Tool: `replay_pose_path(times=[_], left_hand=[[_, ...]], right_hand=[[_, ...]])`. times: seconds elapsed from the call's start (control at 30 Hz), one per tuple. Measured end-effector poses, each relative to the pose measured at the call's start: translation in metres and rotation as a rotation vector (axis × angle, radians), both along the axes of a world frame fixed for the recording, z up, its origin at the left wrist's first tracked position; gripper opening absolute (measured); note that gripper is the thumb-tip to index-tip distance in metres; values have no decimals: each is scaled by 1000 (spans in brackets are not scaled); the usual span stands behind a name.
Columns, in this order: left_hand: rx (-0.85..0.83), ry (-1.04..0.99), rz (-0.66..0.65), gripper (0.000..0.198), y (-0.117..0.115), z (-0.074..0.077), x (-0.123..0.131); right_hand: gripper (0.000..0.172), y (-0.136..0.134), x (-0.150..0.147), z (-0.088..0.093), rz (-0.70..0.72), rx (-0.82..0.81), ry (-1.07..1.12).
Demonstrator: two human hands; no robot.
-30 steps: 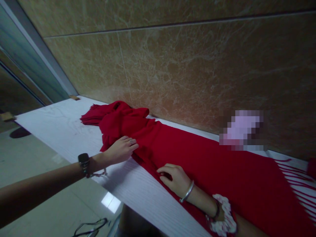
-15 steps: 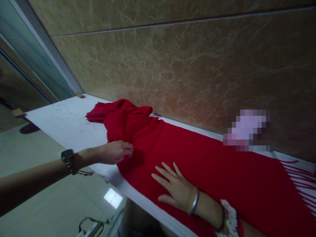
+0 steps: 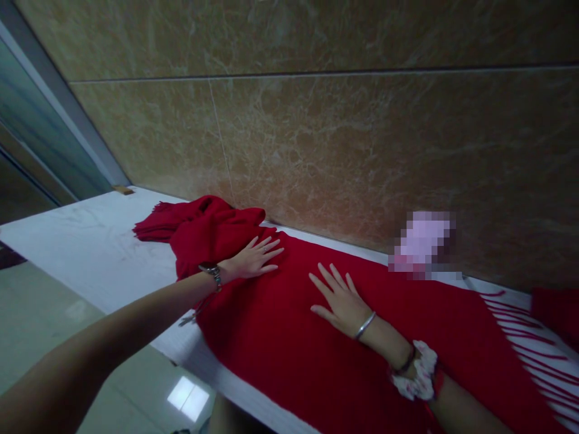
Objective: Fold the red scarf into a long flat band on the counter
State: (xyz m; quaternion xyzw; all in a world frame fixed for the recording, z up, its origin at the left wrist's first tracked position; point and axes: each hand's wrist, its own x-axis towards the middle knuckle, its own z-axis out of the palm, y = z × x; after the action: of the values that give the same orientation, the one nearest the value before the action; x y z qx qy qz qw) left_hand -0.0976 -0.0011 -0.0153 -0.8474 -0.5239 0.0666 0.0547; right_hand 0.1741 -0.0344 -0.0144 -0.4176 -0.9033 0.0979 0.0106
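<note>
A red fringed scarf (image 3: 289, 343) lies along a white-covered table (image 3: 85, 235). Its right part is spread flat, with tassels (image 3: 525, 337) fanned out at the right end. The left part is gathered into a loose heap (image 3: 199, 223). My left hand (image 3: 256, 258), with a watch at the wrist, rests palm down on the cloth beside the heap, fingers spread. To its right, my right hand (image 3: 341, 301) lies flat on the smooth part, fingers apart. A bangle and a white scrunchie are on that arm. Neither hand grips anything.
A brown marbled tile wall (image 3: 298, 144) runs along the table's far edge. A blurred-out pinkish object (image 3: 423, 241) stands there at the right. More red cloth (image 3: 556, 313) shows at the far right. A small wooden block (image 3: 123, 190) sits at the far left corner.
My left hand has moved from the scarf's near edge up and right onto its middle, its fingers spreading open. My right hand has slid farther across the cloth, towards the wall. The view has shifted.
</note>
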Motion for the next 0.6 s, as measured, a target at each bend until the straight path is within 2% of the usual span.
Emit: replay_pose_path(times=[0.1,0.17,0.23,0.33,0.43,0.6], left_hand=[[0,-16,147,55,10,-5,-8],[10,-30,227,55,12,-11,-18],[23,-30,250,54,13,-14,-24],[63,-11,214,54,13,-16,-24],[134,11,124,55,17,-11,-13],[151,-19,43,56,45,-6,5]], right_hand=[[61,14,15,-13,-133,-25,-102],[60,17,22,-21,-162,-23,-111],[61,18,25,-25,-160,-7,-101],[61,18,26,-27,-159,2,-81],[60,23,27,-25,-197,27,-40],[61,35,36,-22,-295,101,-25]])
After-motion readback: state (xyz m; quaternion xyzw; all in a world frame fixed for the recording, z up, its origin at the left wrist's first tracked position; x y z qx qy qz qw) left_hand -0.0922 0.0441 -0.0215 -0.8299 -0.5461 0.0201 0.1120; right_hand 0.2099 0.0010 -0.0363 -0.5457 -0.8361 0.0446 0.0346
